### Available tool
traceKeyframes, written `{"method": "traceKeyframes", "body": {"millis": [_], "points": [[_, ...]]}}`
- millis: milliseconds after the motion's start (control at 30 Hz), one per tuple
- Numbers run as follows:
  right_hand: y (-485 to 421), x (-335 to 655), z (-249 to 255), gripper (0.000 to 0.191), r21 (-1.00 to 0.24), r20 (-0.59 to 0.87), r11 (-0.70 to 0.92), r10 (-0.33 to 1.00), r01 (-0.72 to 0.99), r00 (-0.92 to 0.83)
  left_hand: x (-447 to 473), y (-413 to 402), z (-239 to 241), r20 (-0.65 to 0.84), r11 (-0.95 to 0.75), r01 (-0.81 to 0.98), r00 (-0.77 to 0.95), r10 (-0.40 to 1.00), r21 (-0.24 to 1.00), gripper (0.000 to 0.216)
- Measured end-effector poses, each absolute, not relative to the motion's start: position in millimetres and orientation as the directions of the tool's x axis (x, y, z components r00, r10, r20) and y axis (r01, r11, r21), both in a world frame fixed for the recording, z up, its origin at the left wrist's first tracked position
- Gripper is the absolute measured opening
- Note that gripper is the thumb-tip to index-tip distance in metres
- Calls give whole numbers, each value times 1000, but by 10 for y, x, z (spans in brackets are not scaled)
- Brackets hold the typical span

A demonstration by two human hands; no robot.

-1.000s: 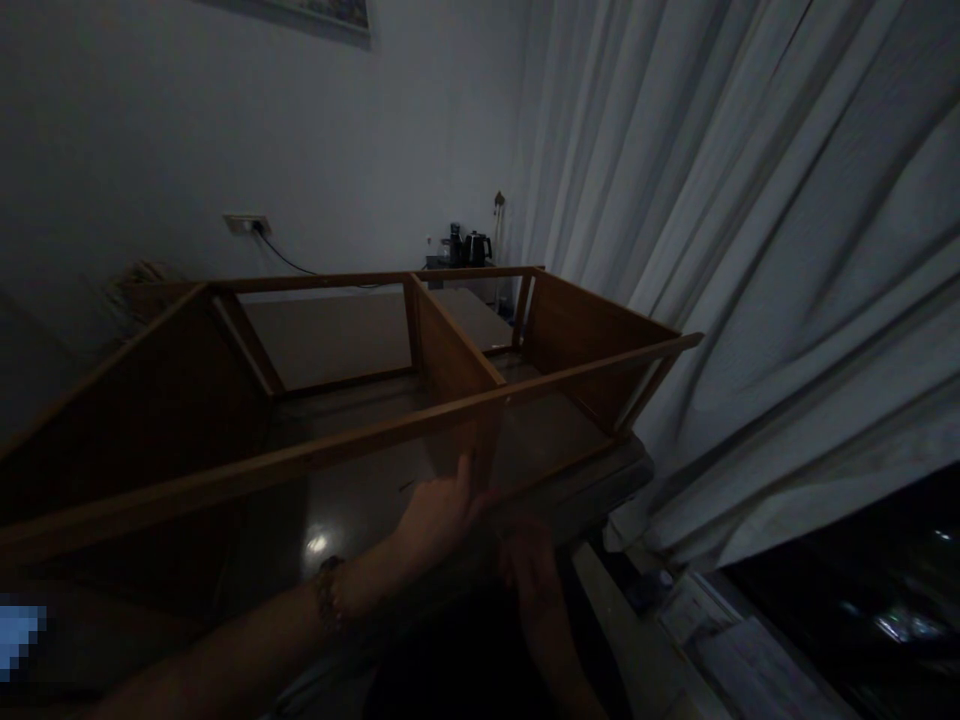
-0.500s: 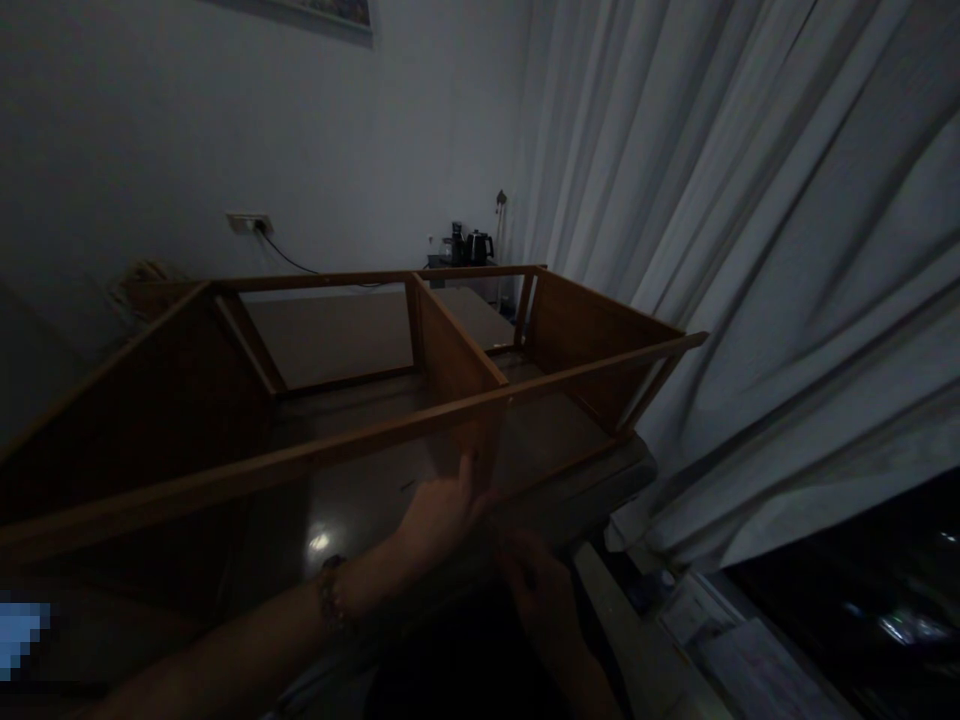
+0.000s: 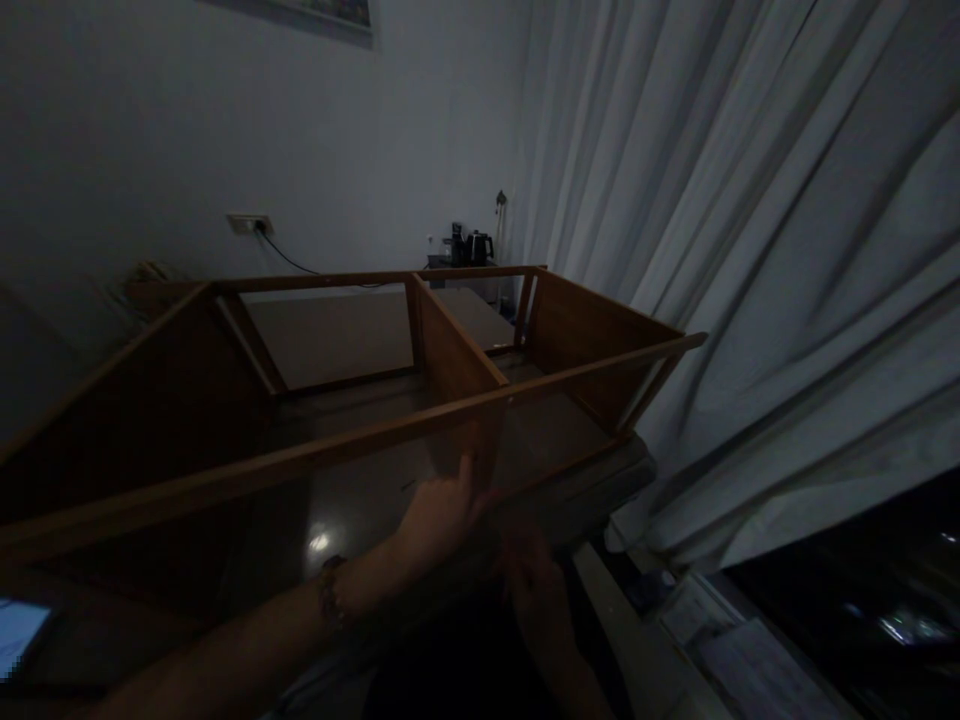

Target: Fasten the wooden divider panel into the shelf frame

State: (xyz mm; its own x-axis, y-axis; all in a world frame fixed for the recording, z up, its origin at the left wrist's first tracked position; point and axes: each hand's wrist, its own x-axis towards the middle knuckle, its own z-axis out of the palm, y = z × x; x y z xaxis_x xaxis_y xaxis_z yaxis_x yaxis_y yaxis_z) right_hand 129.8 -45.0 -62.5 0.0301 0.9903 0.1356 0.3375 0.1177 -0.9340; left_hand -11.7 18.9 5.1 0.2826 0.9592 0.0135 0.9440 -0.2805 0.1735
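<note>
A wooden furniture frame [image 3: 390, 425] with open compartments lies in front of me. Its middle divider panel [image 3: 456, 340] splits the frame crosswise. My left hand [image 3: 439, 510], with a bracelet at the wrist, grips the near lower end of that divider, thumb pressed to its face. Just right of it and lower, my right hand [image 3: 534, 590] is curled with its fingers close together beside the frame's near lower edge. Darkness and blur hide what is between these fingers. A small dark thin piece [image 3: 409, 485] lies on the shiny surface inside the frame.
The frame rests on a padded-looking support [image 3: 600, 490]. White curtains [image 3: 675, 200] hang along the right. A black kettle [image 3: 478, 247] stands at the back, and a wall socket [image 3: 251, 224] holds a plugged cord. Papers [image 3: 757, 650] lie low on the right.
My right hand has shifted slightly, its fingers turning upward and blurring. My left hand and the wooden frame stay in place.
</note>
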Motion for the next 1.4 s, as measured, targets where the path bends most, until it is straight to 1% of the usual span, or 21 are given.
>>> {"method": "traceKeyframes", "body": {"millis": [67,133,233,333,400,500,633,733,800,900,1000,1067,1133,1200,1267,1333,1400], "points": [[-433,1359,-642,17,-879,220,202,975,431,-10,-118,196,36,22,-286,939,288,958,188,56],[-419,1410,-655,13,-839,284,265,958,475,-33,-115,201,32,14,-282,939,285,959,196,56],[-409,1473,-645,10,-806,334,347,935,479,-116,-112,203,43,-2,-262,949,267,964,177,58],[-406,1532,-608,14,-752,375,458,889,474,-264,-115,200,47,-14,-271,947,278,961,170,58],[-400,1558,-594,17,-712,399,511,859,481,-322,-118,198,38,-6,-284,941,290,957,183,56],[-385,1552,-614,16,-659,420,549,835,514,-354,-118,200,23,13,-279,940,282,959,198,54],[-366,1470,-691,11,-559,475,604,795,568,-378,-116,203,20,10,-266,945,269,963,188,56],[-362,1414,-754,12,-517,538,616,774,594,-334,-118,203,23,25,-275,944,275,961,182,57],[-365,1390,-789,14,-539,571,584,783,607,-246,-119,203,19,27,-280,942,280,960,187,57],[-383,1351,-804,14,-664,561,475,827,577,-35,-122,206,3,35,-284,941,282,959,183,56],[-414,1287,-759,20,-826,434,329,889,457,145,-126,207,1,30,-290,939,289,957,187,56],[-431,1242,-713,23,-908,322,243,927,342,194,-127,205,17,18,-289,934,292,956,211,55],[-439,1214,-683,24,-949,249,194,945,247,211,-125,199,44,2,-281,930,289,957,237,54],[-438,1218,-683,23,-954,242,193,948,230,208,-122,192,68,-11,-267,933,277,961,240,54],[-430,1258,-713,22,-929,281,223,944,295,172,-119,188,79,-11,-268,936,278,961,230,53],[-422,1323,-759,21,-867,356,290,930,404,96,-118,188,74,-11,-275,937,284,959,215,52],[-418,1395,-796,21,-774,440,378,898,508,2,-118,192,61,-18,-278,939,287,958,201,52]]}}
